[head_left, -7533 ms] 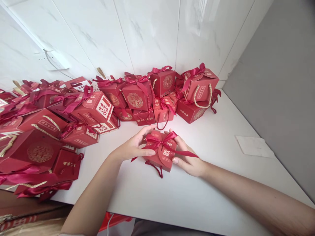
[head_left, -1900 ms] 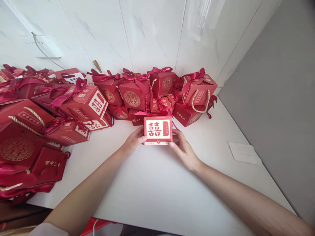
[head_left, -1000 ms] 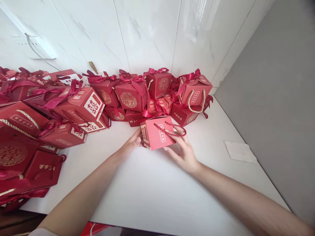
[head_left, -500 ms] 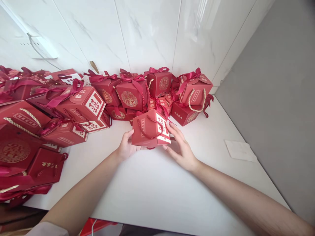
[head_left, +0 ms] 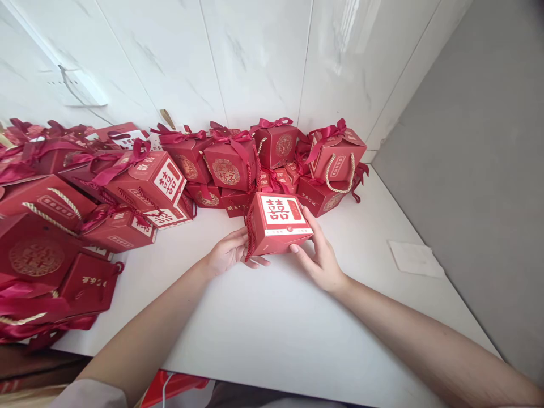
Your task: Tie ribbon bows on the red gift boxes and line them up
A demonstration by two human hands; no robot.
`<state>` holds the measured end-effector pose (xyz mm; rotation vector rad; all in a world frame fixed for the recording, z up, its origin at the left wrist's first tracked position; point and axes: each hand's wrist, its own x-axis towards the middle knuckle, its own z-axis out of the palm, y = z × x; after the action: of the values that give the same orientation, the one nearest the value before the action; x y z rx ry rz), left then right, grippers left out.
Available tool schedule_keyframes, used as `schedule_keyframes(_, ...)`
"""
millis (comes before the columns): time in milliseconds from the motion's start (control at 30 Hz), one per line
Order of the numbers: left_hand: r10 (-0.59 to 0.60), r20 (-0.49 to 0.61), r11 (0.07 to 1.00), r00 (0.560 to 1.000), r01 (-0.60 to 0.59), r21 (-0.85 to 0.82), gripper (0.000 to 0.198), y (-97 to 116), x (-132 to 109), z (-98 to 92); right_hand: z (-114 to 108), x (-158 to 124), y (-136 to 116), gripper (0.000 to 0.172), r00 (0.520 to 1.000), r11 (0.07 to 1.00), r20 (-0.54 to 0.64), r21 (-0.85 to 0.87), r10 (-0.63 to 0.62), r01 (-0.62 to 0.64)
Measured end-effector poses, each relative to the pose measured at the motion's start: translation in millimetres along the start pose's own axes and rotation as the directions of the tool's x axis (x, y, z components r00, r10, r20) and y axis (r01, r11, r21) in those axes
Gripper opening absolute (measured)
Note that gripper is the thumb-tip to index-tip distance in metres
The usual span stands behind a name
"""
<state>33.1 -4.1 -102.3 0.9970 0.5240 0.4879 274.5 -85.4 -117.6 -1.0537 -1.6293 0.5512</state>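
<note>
A red gift box (head_left: 280, 226) is held up over the white table, tilted so a white panel with a large red character faces me. My right hand (head_left: 325, 258) grips its right side, thumb on the lower front edge and fingers along the far side. At the box's left side, my left hand (head_left: 227, 252) is open with fingers loosely spread. Some of those fingertips show below the box, close by the dark red rope handle (head_left: 250, 235). Whether they touch the box I cannot tell.
Similar red boxes with ribbon bows (head_left: 227, 167) are stacked along the marbled wall (head_left: 263, 56). A larger pile (head_left: 38, 255) fills the left side. A folded white tissue (head_left: 415, 258) lies at the right of the table (head_left: 255, 328), beside a grey wall (head_left: 480, 170).
The gift box has turned, bringing its white character panel round to face me. It has moved slightly right. My left hand's fingers have come away from its left side panel.
</note>
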Motion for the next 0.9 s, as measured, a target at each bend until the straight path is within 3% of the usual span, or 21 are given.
schedule_keyframes(200,0.146,-0.229,0.985,0.962,-0.121,0.121,0.055,-5.7,7.5,2.2,-0.7,0.2,-0.6,0.07,0.994,0.979,-0.02,-0.173,-0.109,0.104)
schedule_keyframes(267,0.16,-0.255,0.983,0.954,-0.13,0.129,0.065,-8.7,7.8,3.4,-0.6,-0.5,-0.7,0.069,0.988,0.974,-0.019,-0.172,-0.155,0.149)
schedule_keyframes(500,0.202,-0.005,0.965,0.979,-0.198,0.17,0.073,-9.8,3.3,8.9,-1.2,-2.7,-3.3,0.071,0.966,0.947,0.041,-0.189,-0.255,0.258)
schedule_keyframes(700,0.198,-0.05,0.957,0.979,-0.183,0.226,0.073,-12.1,5.6,3.7,0.0,-3.3,-3.3,0.072,0.969,0.951,0.031,-0.191,-0.244,0.245)
schedule_keyframes(800,0.331,-0.081,0.914,0.94,-0.298,0.277,0.063,-13.3,6.4,2.2,0.6,-4.3,-0.3,0.07,0.968,0.954,0.013,-0.168,-0.252,0.25)
schedule_keyframes(900,0.516,-0.126,0.822,0.848,-0.447,0.353,0.051,-10.4,4.8,3.2,0.3,-4.7,3.1,0.064,0.973,0.971,-0.071,-0.111,-0.221,0.213)
